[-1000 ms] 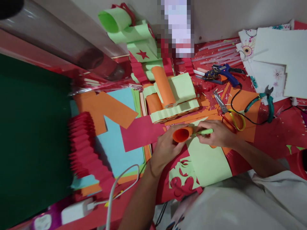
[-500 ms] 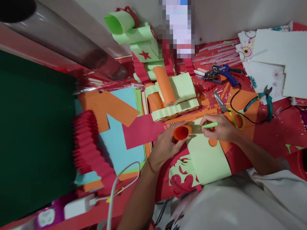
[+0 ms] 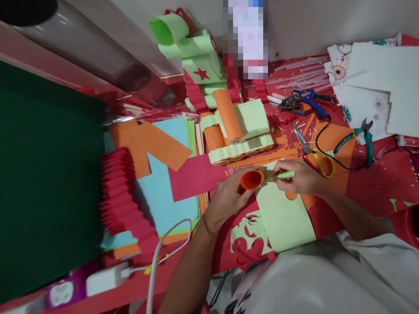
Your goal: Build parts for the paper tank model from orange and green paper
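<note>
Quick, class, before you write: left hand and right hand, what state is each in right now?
Left hand: closed around an orange tube.
Right hand: closed, holding a green pen-like tool.

The orange paper tube (image 3: 260, 178) is matt and smooth, as is the light-green paper sheet (image 3: 284, 222); the light-green pen (image 3: 286, 175) looks like smooth plastic. The crimson pleated paper (image 3: 118, 192) is matt, ridged by its folds. The scissors (image 3: 306, 148) have shiny metal blades and smooth plastic handles, the pliers (image 3: 365, 128) duller metal with green plastic-looking grips. The glue gun (image 3: 312, 103) is blue plastic, the glue sticks (image 3: 303, 79) translucent, the charger (image 3: 104, 279) smooth white plastic
</note>
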The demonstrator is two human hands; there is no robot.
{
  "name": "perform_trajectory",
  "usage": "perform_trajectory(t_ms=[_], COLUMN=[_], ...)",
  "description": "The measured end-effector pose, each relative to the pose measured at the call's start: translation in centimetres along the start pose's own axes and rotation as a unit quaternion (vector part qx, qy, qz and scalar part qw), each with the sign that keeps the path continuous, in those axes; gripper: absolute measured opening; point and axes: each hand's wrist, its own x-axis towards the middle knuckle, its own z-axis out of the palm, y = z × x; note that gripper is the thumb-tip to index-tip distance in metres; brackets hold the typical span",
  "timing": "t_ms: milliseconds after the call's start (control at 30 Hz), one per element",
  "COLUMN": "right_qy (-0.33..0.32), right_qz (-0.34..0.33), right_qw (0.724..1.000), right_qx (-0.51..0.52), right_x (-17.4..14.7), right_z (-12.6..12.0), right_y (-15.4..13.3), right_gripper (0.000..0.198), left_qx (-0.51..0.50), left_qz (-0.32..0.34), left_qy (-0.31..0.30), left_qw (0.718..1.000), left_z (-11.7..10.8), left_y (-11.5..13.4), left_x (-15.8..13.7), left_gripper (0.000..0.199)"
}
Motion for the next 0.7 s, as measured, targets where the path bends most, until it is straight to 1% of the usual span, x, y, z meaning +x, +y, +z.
perform_trajectory(t_ms=[333,500,700], right_qy=[-0.008,-0.002,-0.019], right_qz=[-0.009,-0.024,-0.006], right_qw=[1.0,0.999,1.0], right_qx=[-0.01,-0.023,-0.009], right_x=[0.03,0.02,0.0], right_z=[0.24,0.18,0.18], right_y=[0.28,0.39,-0.06], right_gripper=[0.009,0.009,0.006], left_qx=[-0.002,-0.002,0.007], left_qz=[0.005,0.009,0.006], left_qy=[0.002,0.002,0.005], left_qw=[1.0,1.0,1.0], left_z=[-0.03,0.03,0.06], left_y=[0.02,-0.07,-0.21], left_x=[0.08,0.06,-0.06], left_gripper=[0.036,0.039,0.043])
